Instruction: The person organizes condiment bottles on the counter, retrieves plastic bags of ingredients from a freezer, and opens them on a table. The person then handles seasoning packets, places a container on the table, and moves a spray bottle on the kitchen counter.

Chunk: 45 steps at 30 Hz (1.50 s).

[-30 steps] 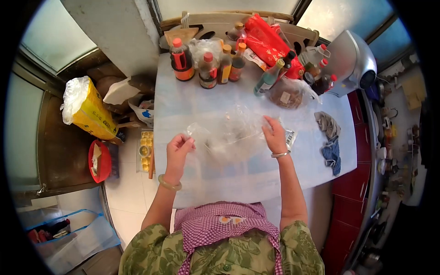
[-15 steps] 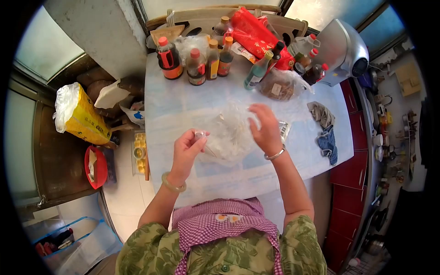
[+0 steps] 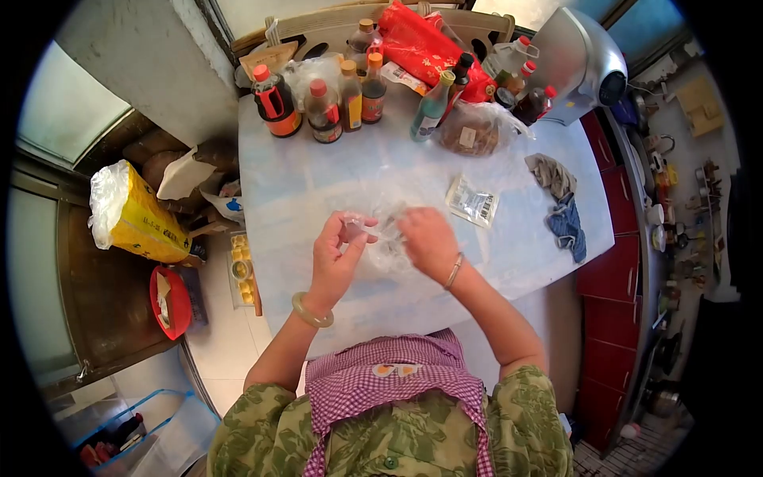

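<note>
Thumb and fingers of the left hand [image 3: 332,258] are bent around a gathered edge of the clear plastic bag [image 3: 385,253], clamped on it; those of the right hand [image 3: 431,245] are curled against its other side, too blurred to tell whether they grip. The bag lies between the two hands, crumpled low over the pale tabletop [image 3: 381,306], and shows no writing. Each wrist carries one bangle, pale green [image 3: 312,310] on the left, silver [image 3: 454,271] on the right. Just beyond the right fingers lies one flat sachet [image 3: 472,200] with dark print too small to read. Farther right, a grey cloth [image 3: 551,175] touches a blue cloth [image 3: 566,227]. Toward the far edge stand five bottles [image 3: 324,114] in a left cluster, two with red caps; their labels are illegible. Right of them are one green glass bottle [image 3: 433,110] and one dark bottle [image 3: 457,86], beside a tied bag of brown contents [image 3: 479,131] with one white label, unreadable. Behind lies one red package [image 3: 425,49] with gold markings; three red-capped containers [image 3: 536,103] stand near one silver appliance [image 3: 572,67].
</note>
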### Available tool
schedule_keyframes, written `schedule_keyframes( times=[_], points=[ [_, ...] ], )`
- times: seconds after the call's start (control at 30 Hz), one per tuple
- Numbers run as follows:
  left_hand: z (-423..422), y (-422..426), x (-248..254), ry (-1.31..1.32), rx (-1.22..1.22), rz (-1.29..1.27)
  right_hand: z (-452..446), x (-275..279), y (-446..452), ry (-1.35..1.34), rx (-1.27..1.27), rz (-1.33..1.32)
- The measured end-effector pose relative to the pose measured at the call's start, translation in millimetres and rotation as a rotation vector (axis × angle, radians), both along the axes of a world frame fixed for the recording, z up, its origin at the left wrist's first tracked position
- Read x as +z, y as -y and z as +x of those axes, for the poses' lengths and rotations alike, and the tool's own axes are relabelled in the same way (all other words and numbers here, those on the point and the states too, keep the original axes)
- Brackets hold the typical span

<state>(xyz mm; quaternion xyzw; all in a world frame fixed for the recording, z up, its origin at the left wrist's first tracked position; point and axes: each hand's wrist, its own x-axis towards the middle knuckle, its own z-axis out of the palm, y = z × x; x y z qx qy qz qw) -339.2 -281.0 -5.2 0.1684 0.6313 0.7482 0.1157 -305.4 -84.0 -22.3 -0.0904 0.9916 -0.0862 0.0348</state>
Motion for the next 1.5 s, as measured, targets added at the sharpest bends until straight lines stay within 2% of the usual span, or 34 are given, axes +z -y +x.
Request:
schedule_keyframes(
  times=[0.03, 0.1, 0.2, 0.3, 0.4, 0.5, 0.57, 0.63, 0.67, 0.73, 0.8, 0.87, 0.93, 0.97, 1.07, 1.17, 1.2, 1.27, 1.37, 1.5],
  points=[
    [-0.8, -0.1, -0.1, 0.002, 0.003, 0.01, -3.9, 6.7, -13.9, -0.038, -0.01, 0.158],
    [-1.2, -2.3, 1.6, 0.013, 0.004, 0.016, -9.4, -59.9, -60.6, -0.02, -0.12, 0.414],
    [1.1, -6.4, 5.4, 0.052, -0.005, 0.004, -1.3, -50.2, -95.9, -0.136, -0.138, 0.559],
    [1.3, -11.0, 6.6, 0.09, -0.051, 0.006, -11.7, 8.8, -93.8, 0.216, -0.201, 0.5],
    [3.5, -17.2, 3.7, 0.12, -0.083, 0.019, -4.6, 16.8, -90.9, -0.026, -0.146, 0.22],
    [5.9, -21.9, 2.6, 0.137, -0.089, 0.026, -8.7, -9.7, -88.5, -0.127, 0.076, 0.197],
    [5.7, -25.0, 1.6, 0.123, -0.098, 0.015, -11.8, -66.5, -105.2, -0.28, 0.027, 0.457],
    [6.0, -23.7, 8.3, 0.118, -0.102, -0.041, -21.3, -70.1, -111.7, -0.108, -0.123, 0.541],
    [6.4, -22.5, 11.9, 0.115, -0.104, -0.065, -28.3, -70.0, -117.8, 0.143, -0.238, 0.482],
    [6.1, -18.1, 15.3, 0.112, -0.084, -0.075, -27.9, -50.6, -123.4, 0.238, -0.303, 0.301],
    [6.7, -14.7, 17.4, 0.124, -0.061, -0.075, -14.0, -25.1, -128.4, -0.075, -0.197, 0.078],
    [6.0, -14.3, 20.0, 0.141, -0.037, -0.057, -13.5, 0.7, -116.1, -0.38, -0.156, -0.39],
    [6.1, -21.4, 9.9, 0.092, -0.039, -0.031, -15.6, 14.8, -99.0, -0.429, -0.196, -0.833],
    [5.7, -25.2, 6.7, 0.067, -0.044, -0.02, -16.7, 17.6, -85.8, -0.322, -0.264, -1.042],
    [7.5, -28.8, 40.5, -0.288, -0.002, -0.377, -24.4, 26.5, -41.6, 0.037, -0.339, -1.717],
    [9.4, -33.9, 62.4, -0.719, 0.082, -0.636, -33.5, 26.4, -12.8, 0.201, -0.544, -1.394],
    [8.5, -34.5, 63.5, -0.76, 0.067, -0.66, -35.3, 10.7, -3.9, 0.077, -0.442, -1.268],
    [7.5, -34.8, 64.8, -0.839, 0.039, -0.708, -35.6, -17.1, 7.7, 0.027, -0.251, -1.313],
    [4.7, -30.6, 61.7, -0.834, 0.004, -0.701, -23.8, -14.2, 4.2, 0.366, -0.201, -1.333],
    [0.3, -19.0, 60.1, -0.848, 0.01, -0.726, -11.8, -2.0, -1.5, 0.331, -0.148, -1.367]
  ],
)
